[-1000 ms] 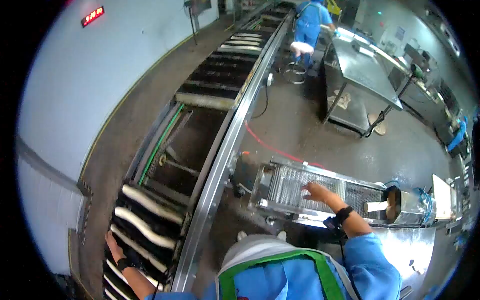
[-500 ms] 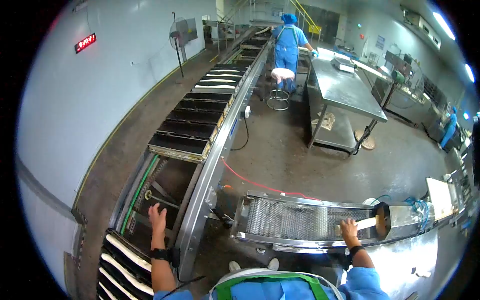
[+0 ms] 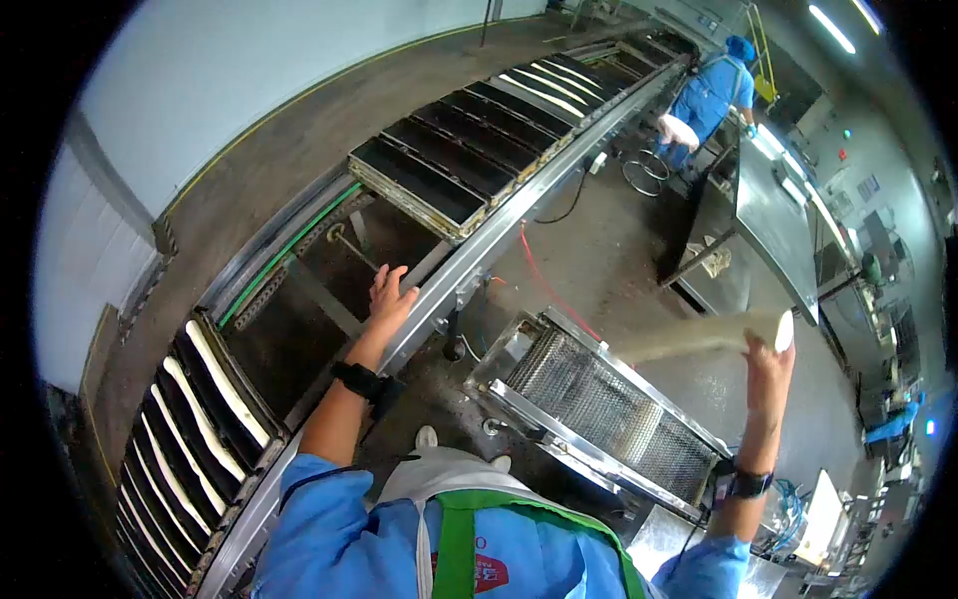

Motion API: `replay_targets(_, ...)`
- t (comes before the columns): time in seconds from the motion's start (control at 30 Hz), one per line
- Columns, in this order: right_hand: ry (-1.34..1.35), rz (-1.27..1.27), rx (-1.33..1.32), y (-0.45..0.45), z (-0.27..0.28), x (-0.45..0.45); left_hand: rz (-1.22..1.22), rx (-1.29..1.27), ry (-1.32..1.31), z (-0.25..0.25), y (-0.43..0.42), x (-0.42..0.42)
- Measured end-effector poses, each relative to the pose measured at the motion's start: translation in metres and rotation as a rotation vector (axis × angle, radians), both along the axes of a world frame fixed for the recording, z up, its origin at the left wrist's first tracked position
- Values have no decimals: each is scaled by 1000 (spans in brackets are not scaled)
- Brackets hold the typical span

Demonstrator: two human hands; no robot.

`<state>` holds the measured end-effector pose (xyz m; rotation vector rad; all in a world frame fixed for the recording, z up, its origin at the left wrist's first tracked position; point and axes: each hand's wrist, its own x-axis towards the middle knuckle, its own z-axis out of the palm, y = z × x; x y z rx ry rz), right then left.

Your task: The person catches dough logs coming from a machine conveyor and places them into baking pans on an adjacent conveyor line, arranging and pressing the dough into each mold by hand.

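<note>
My right hand [image 3: 768, 364] grips one end of a long pale dough strip [image 3: 689, 337], raised above the small mesh conveyor [image 3: 589, 389]; the strip is blurred. Over the metal side rail of the long conveyor [image 3: 399, 344], my left hand [image 3: 389, 298] has its fingers apart and holds nothing. Below it at the lower left lies a black tray [image 3: 205, 439] with several white dough strips in its grooves. Beyond the gap in the conveyor, another black tray [image 3: 429, 175] shows bare grooves.
A co-worker in blue [image 3: 707, 95] is beside the conveyor's far part, near a round-seated stool [image 3: 649, 172]. A steel table [image 3: 773, 220] stands at the right. Farther right is another person in blue [image 3: 893, 424]. A red hose [image 3: 544, 285] lies on the floor.
My right hand has lifted the dough strip off the mesh conveyor. My left hand, earlier by the dough-filled tray, now is over the rail. The view has turned.
</note>
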<state>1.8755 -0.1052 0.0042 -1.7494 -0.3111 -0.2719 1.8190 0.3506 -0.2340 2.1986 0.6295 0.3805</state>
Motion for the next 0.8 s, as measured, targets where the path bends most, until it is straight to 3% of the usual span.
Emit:
replay_targets(0.13,-17,231,180,116,15,32,28,-7,-23,3,5,-15)
replay_targets(0.23,13,432,328,218,-2,56,33,105,-97,-28,33,-26)
replay_targets(0.3,149,678,307,272,-31,82,90,68,-39,-8,34,-38)
replay_targets(0.37,361,765,168,312,-80,96,140,68,-43,-18,49,-40)
replay_targets(0.43,487,759,-165,313,-123,106,137,73,-29,-18,60,-40)
replay_targets(0.53,692,867,-297,269,-166,106,143,47,3,-33,69,-31)
replay_targets(0.6,652,872,-430,207,-215,118,133,60,62,-36,71,-15)
replay_targets(0.67,252,705,-718,122,-275,123,92,102,66,-42,75,4)
replay_targets(0.73,166,460,-1053,23,-309,113,102,230,21,-51,81,31)
replay_targets(0.8,265,241,-1319,-72,-324,81,150,291,12,-52,77,59)
